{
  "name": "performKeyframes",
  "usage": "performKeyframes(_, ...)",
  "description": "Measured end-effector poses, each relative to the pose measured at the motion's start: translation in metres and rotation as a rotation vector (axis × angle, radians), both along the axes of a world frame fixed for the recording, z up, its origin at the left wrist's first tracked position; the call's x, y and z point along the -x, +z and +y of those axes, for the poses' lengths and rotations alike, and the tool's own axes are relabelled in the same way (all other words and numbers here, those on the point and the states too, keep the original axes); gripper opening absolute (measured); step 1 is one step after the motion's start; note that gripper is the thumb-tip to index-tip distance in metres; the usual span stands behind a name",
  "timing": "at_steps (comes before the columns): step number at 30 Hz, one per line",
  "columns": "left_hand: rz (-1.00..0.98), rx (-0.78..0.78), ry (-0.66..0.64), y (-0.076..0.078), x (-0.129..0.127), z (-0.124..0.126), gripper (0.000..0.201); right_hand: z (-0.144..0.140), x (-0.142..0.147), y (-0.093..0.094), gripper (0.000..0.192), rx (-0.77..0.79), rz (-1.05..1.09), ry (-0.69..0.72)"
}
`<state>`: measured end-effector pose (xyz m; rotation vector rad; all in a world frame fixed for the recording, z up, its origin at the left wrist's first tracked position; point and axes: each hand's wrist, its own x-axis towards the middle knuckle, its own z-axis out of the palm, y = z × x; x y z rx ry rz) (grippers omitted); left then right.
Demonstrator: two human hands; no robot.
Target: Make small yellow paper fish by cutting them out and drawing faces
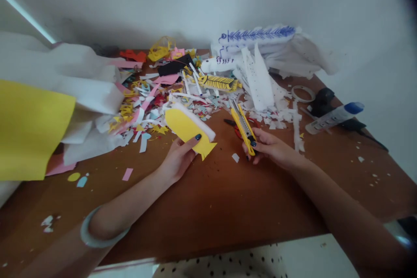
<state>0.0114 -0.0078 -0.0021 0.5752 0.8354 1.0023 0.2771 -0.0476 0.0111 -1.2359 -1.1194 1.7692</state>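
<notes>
My left hand (182,156) grips a yellow paper cutout (185,128) with a notched, tail-like end, thumb on top. A white roll of foam or paper (195,122) lies along the cutout's far side, apparently held with it. In my right hand (265,145) is a yellow box cutter (243,128), its metal blade channel pointing up and away from me. I cannot tell how far the blade is out. Just behind the cutter, red-handled scissors or pliers (230,122) lie on the table, partly hidden. The two hands are apart.
Paper scraps (137,113) cover the table's (221,208) back. White sheeting (87,82) and yellow paper (29,126) stand at left. Rolled white pieces with blue drawings (257,37), a tape ring (302,94), a glue bottle (335,117) and a black corded tool (325,104) lie at right.
</notes>
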Motion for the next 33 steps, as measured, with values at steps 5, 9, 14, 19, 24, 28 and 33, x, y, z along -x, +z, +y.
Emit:
performKeyframes(5,0.008,-0.005,-0.009,-0.0009,0.0009,0.0003,0.028,0.0009,0.0013,-0.005,0.039,-0.025,-0.016,-0.072)
performKeyframes(9,0.022,-0.003,-0.012,0.0009,0.0003,0.0,0.03,-0.0009,0.0018,-0.0024,0.039,-0.012,0.048,0.009)
performKeyframes(14,0.045,-0.002,-0.027,-0.0005,0.0004,-0.0008,0.032,-0.0025,-0.0002,0.0015,0.045,0.014,0.178,0.033)
performKeyframes(19,0.063,-0.019,-0.051,-0.0021,0.002,-0.0006,0.034,-0.0014,-0.0012,0.0005,0.041,0.004,0.18,0.039)
performKeyframes(24,0.051,0.001,-0.067,-0.0024,0.0032,0.0004,0.033,-0.002,0.0031,-0.0001,0.034,-0.047,0.175,-0.04)
performKeyframes(28,0.041,0.014,-0.071,-0.0037,0.0027,0.0004,0.03,-0.0017,0.0015,-0.0057,0.032,-0.049,0.156,-0.07)
performKeyframes(33,-0.013,0.078,-0.084,0.001,0.0029,0.0001,0.031,-0.0016,0.003,-0.0059,0.033,-0.065,0.082,-0.109)
